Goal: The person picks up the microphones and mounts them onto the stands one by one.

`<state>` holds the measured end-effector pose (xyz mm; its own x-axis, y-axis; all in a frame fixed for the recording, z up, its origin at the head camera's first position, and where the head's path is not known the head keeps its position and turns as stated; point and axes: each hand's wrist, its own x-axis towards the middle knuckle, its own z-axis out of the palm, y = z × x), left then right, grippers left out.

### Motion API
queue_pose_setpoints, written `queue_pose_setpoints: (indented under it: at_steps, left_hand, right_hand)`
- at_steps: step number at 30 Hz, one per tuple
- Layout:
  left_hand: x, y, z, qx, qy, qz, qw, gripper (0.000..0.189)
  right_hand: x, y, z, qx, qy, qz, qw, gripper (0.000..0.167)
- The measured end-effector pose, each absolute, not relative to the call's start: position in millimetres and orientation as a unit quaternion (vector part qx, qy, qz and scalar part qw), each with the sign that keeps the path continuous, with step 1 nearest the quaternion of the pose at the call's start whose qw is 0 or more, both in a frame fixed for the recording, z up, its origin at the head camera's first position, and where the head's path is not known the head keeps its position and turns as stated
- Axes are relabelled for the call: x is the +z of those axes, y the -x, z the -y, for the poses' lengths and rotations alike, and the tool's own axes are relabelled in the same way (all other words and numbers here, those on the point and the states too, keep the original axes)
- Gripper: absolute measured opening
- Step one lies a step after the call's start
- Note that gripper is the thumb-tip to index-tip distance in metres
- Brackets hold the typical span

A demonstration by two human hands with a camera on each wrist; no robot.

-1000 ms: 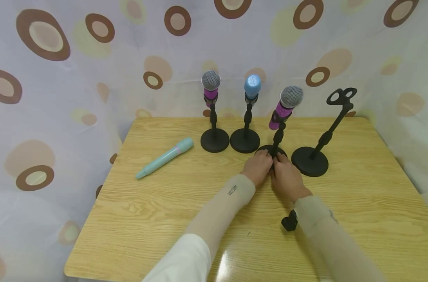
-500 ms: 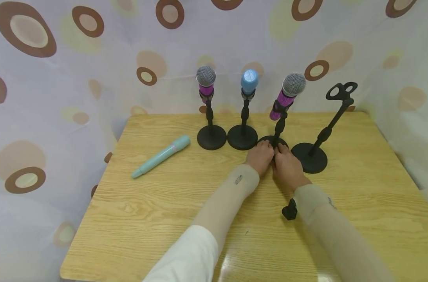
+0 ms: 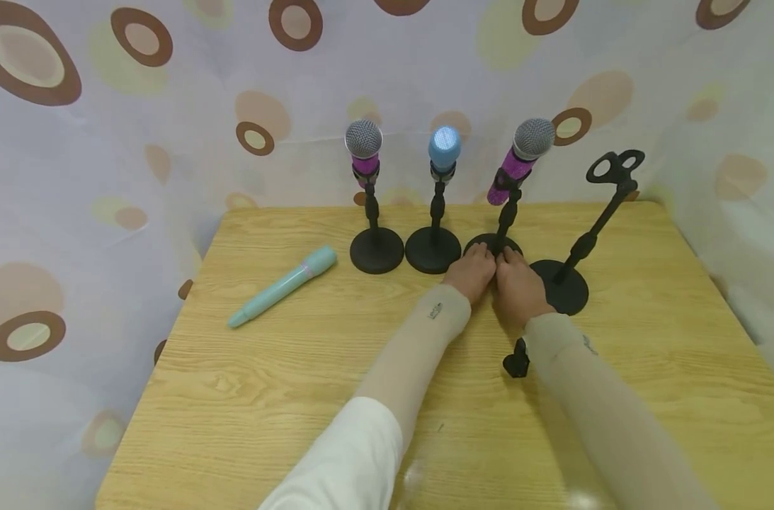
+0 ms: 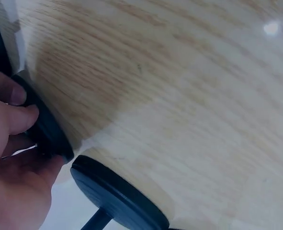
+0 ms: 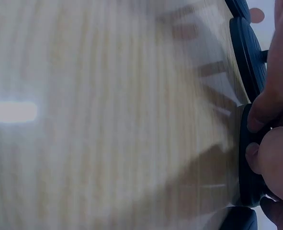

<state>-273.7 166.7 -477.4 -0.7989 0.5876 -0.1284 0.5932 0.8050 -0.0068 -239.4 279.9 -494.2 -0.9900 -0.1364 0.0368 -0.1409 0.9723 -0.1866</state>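
Note:
Both my hands grip the round black base of a microphone stand point(image 3: 505, 218), third from the left in the head view. My left hand point(image 3: 471, 275) holds its left side, my right hand point(image 3: 522, 289) its right side. In the left wrist view, thumb and fingers are curled about the edge of the base point(image 4: 52, 132). The right wrist view has my thumb and fingers on the rim of the same base point(image 5: 248, 179). Clipped on this stand, a purple microphone point(image 3: 515, 167) with a silver grille leans up to the right.
To the left stand a purple microphone point(image 3: 364, 152) and a blue microphone point(image 3: 445, 149) on like stands. Close right is a stand with a bare clip point(image 3: 590, 237). A teal microphone point(image 3: 283, 290) lies on the wooden table point(image 3: 265, 404). A patterned curtain point(image 3: 189, 142) hangs behind.
Both hands have slid the held stand away from me, so its base now sits about level with the two bases to its left. The head view has shifted slightly.

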Motion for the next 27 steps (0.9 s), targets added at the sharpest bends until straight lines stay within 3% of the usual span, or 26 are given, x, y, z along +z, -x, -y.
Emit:
queue_pose_setpoints:
  at_steps: [8, 15, 22, 27]
  left_hand:
    - [-483, 278, -173, -0.037, -0.344, -0.938, 0.02, 0.043]
    - [-477, 282, -175, -0.065, -0.361, -0.93, -0.021, 0.041]
    - [-470, 286, -178, -0.069, -0.327, -0.942, 0.013, 0.042]
    - [-475, 284, -176, -0.074, -0.312, -0.946, 0.043, 0.045]
  right_hand:
    - [-478, 251, -293, 0.077, -0.07, 0.994, -0.008, 0.045]
    - [-476, 260, -300, 0.103, -0.067, 0.992, -0.013, 0.054]
    - [-484, 259, -301, 0.105, -0.071, 0.992, -0.01, 0.058]
    - [-490, 244, -300, 0.111, -0.088, 0.99, 0.025, 0.049]
